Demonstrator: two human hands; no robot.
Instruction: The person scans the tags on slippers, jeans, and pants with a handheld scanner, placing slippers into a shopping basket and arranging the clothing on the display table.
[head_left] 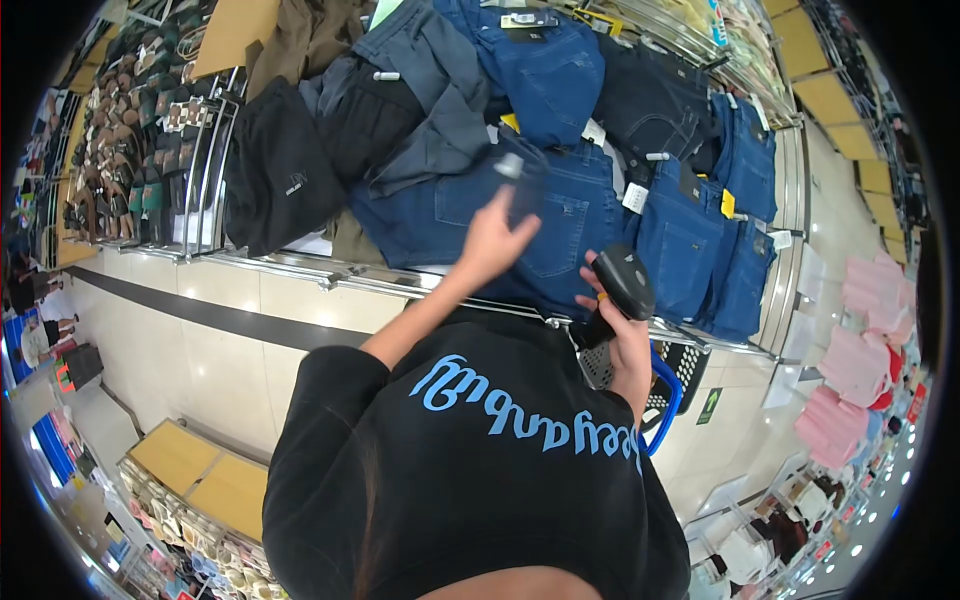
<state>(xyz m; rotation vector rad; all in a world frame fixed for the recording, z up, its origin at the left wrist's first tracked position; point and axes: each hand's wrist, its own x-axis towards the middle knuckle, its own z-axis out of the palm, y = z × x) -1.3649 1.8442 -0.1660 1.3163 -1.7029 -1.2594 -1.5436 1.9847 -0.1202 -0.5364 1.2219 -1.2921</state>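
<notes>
My left hand [497, 235] is over the blue jeans [570, 220] at the near edge of the display. Its fingers are pressed on a dark blue piece of denim [530, 185] with a white tag [510, 165], blurred by motion. In my right hand [625, 335] is a black handheld scanner [625, 283], held by its grip just in front of the rack's metal rail. Folded blue jeans [680, 245] with a white label lie right of the scanner. Dark and grey trousers [420, 100] are heaped beyond my left hand.
Racks of sandals [135, 150] stand at the left. Below my right forearm is a cart with a blue handle [665, 400]. A metal rail [330, 272] runs along the display's near edge. Pink clothes [835, 425] hang at the right.
</notes>
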